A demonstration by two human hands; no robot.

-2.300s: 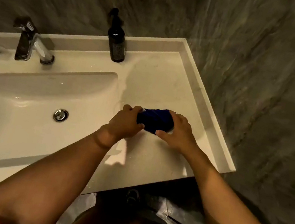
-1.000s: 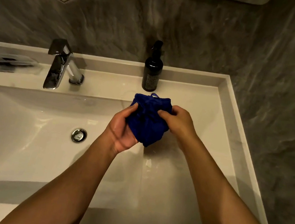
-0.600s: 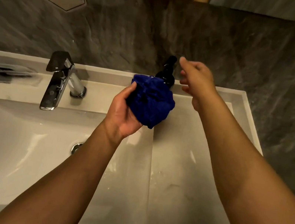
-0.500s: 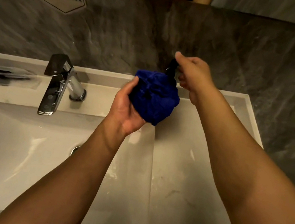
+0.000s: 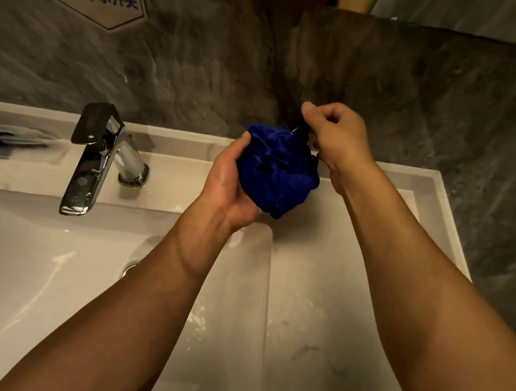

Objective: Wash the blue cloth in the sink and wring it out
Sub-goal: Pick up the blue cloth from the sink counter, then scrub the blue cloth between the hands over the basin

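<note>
Left hand (image 5: 230, 187) cupped the bunched blue cloth (image 5: 277, 171), right hand (image 5: 334, 136) curled on the pump bottle (image 5: 301, 131); washing and wringing remained

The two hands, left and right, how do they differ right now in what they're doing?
The left hand is cupped, palm up, around the bunched blue cloth; the right hand holds none of the cloth. The left hand sits lower, near the basin's back corner; the right hand is raised behind the cloth, fingers curled down over the black pump top of a mostly hidden bottle. Both are bare and over the sink counter.
</note>
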